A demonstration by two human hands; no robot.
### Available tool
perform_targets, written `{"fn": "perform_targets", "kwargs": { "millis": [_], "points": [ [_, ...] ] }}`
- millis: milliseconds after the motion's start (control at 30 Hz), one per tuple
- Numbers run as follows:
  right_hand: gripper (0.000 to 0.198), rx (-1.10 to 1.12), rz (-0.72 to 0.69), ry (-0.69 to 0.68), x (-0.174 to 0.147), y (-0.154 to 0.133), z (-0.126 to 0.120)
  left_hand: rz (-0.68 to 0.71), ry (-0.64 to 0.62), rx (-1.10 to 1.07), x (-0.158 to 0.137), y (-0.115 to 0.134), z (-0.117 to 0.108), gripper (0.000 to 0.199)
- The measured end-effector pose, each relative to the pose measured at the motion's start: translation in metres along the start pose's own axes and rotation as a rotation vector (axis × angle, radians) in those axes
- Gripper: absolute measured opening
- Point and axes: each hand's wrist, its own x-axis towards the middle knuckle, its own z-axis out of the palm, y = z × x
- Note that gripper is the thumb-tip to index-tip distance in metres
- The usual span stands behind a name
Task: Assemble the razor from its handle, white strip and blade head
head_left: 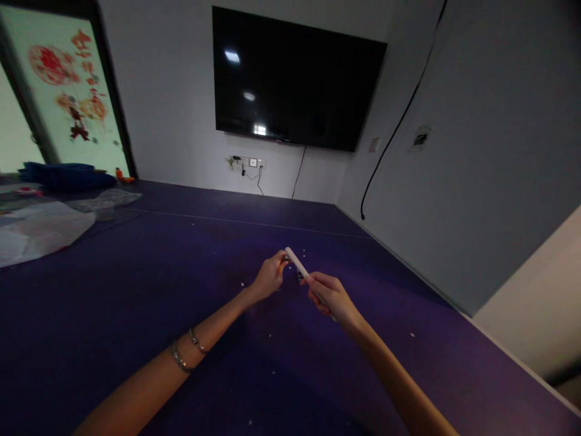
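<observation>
A slim white stick [297, 263], chalk-like in look, slants between my two hands above the purple surface. My right hand [330, 295] is closed around its lower end. At its upper end are the closed fingers of my left hand [270, 277], with a small dark, shiny thing [285, 258] in them that I cannot make out. A small dark, patterned item [300, 275] shows just under the stick by my right fingertips; whether it is held is unclear. Small white bits [242, 284] lie scattered on the surface around both hands.
The purple surface [136, 290] stretches to the walls. A clear plastic bag [45, 230] and a dark blue cloth-like heap [68, 176] lie at the left. A television [295, 79] hangs on the far wall, and a black cable [394, 130] hangs down the right wall.
</observation>
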Motion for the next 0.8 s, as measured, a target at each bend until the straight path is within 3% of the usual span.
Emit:
{"fn": "perform_targets", "kwargs": {
  "millis": [167,300,433,800],
  "points": [
    [0.033,-0.156,0.038,-0.037,-0.005,0.000,0.001,0.070,0.006,0.010,-0.001,-0.009,0.000,0.022],
    [0.035,-0.115,0.015,0.056,-0.006,-0.001,-0.004,0.055,0.002,0.037,-0.002,-0.009,0.000,0.021],
    [0.034,-0.148,0.059,-0.022,-0.006,0.003,-0.009,0.060,-0.026,0.046,-0.002,-0.007,-0.001,0.024],
    [0.040,-0.098,0.055,0.021,-0.008,0.009,-0.015,0.037,-0.066,0.029,-0.002,-0.006,-0.001,0.023]
  ]
}}
